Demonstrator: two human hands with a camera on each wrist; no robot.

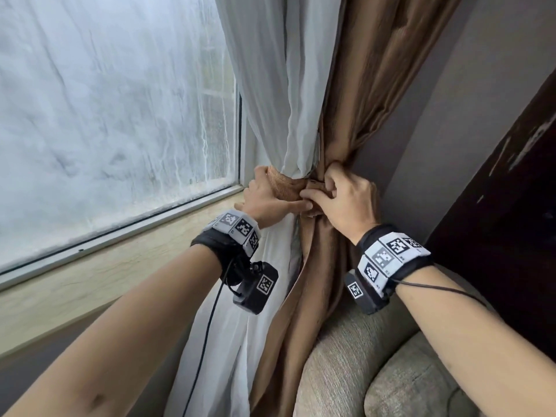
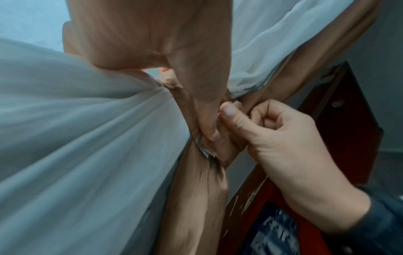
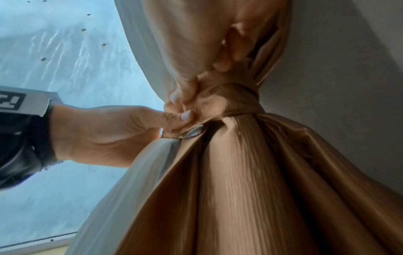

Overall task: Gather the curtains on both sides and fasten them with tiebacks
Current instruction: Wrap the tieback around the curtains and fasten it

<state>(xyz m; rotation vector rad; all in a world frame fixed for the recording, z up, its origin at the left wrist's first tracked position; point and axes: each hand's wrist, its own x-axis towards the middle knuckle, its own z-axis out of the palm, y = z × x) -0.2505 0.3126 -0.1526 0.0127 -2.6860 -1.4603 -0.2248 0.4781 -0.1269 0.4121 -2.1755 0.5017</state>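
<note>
Window (image 1: pixel 114 115): frosted pane, left of the work.
Armchair (image 1: pixel 376 356): grey upholstery, pressed against the hanging folds below; it crowded the right arm.
Dark wooden panel (image 1: pixel 496 236): on the right, close by, narrowing the room to work.
White sheer curtain (image 1: pixel 279 85) and brown curtain (image 1: pixel 370 70): bunched together beside the window's right edge.
Tieback (image 1: pixel 285 185): brown band wrapped around the bunch at sill height, ends meeting in front.
Left hand (image 1: pixel 264 197): grip clenched on the tieback, thumb pressing its end.
Right hand (image 1: pixel 340 200): grip pinching the tieback's other end.
Risk, judged: if either pinch slackened before the ends caught, the band could spring loose and the sheer slip out.
</note>
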